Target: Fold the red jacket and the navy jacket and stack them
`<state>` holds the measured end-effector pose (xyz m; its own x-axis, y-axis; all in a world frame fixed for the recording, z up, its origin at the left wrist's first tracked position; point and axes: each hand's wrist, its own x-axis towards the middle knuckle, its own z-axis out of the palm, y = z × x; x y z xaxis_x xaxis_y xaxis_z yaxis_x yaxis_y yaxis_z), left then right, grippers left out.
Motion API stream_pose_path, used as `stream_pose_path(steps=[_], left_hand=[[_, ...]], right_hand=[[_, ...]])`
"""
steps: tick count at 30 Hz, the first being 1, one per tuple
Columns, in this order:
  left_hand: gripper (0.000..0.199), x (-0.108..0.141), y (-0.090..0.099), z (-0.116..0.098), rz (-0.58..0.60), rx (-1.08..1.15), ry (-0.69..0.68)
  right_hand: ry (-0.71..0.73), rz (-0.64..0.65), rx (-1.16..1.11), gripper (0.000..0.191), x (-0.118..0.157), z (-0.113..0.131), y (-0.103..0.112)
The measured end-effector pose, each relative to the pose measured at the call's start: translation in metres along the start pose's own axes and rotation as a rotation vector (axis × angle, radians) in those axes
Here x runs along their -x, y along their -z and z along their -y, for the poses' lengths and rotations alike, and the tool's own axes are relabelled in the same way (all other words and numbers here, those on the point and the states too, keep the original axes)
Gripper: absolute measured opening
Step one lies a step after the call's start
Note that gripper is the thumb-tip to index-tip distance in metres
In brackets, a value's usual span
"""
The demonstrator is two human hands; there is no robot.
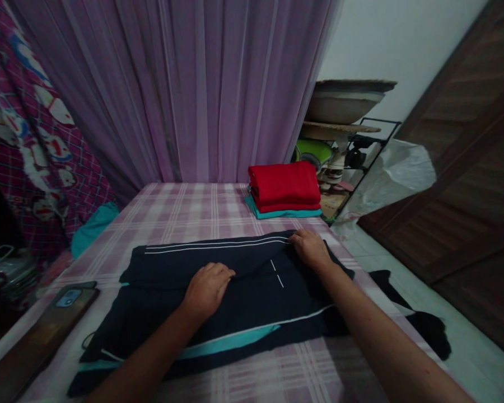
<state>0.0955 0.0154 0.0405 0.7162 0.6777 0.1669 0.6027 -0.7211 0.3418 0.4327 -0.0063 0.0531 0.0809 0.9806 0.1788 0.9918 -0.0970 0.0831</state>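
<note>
A dark navy garment (pixel 252 291) with white piping and teal panels lies spread, partly folded, across the bed or table in front of me. My left hand (pixel 209 285) rests on the middle of it, palm down, its fingers slightly bent and lying along the cloth beside a shallow crease. At the far right edge, my right hand (pixel 309 247) is closed, fingertips pinching the garment near the end of the double white stripes. The underside of both hands is hidden.
Behind the garment sits a folded stack with red cloth (pixel 284 186) over teal cloth (pixel 292 213). A phone (pixel 69 299) lies on a brown object at the left. Purple curtains (pixel 218 89) hang behind; a rack (pixel 372 151) holding basins stands at the right. Dark cloth (pixel 430 330) lies beyond the right edge.
</note>
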Motion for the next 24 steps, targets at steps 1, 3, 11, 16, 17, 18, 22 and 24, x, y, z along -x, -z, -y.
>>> stream_pose_path(steps=[1, 3, 11, 16, 17, 18, 22, 24], left_hand=[[0.032, 0.003, -0.001, 0.002, -0.031, 0.02, -0.022], [0.028, 0.01, -0.007, 0.005, -0.042, 0.042, -0.051], [0.037, 0.015, -0.013, 0.007, 0.181, 0.162, -0.032], [0.039, 0.007, -0.013, 0.002, 0.221, 0.271, 0.059], [0.039, 0.006, -0.013, 0.003, 0.213, 0.283, 0.063], [0.039, 0.006, -0.013, 0.005, 0.198, 0.287, 0.061], [0.043, 0.012, 0.009, 0.035, 0.054, 0.11, 0.105], [0.046, 0.017, 0.025, 0.06, -0.016, -0.087, 0.21]], right_hand=[[0.009, -0.026, -0.004, 0.035, -0.002, -0.003, -0.001], [0.02, -0.059, -0.008, 0.035, -0.004, -0.005, -0.006], [-0.107, 0.032, -0.069, 0.036, 0.003, 0.018, 0.003], [0.152, -0.118, -0.281, 0.035, -0.005, 0.08, 0.015], [0.242, -0.107, -0.3, 0.036, -0.006, 0.092, 0.011], [0.302, -0.078, -0.297, 0.038, -0.007, 0.101, 0.005], [0.265, 0.085, -0.211, 0.049, -0.004, 0.107, -0.028], [0.239, 0.106, -0.201, 0.052, -0.003, 0.1, -0.039]])
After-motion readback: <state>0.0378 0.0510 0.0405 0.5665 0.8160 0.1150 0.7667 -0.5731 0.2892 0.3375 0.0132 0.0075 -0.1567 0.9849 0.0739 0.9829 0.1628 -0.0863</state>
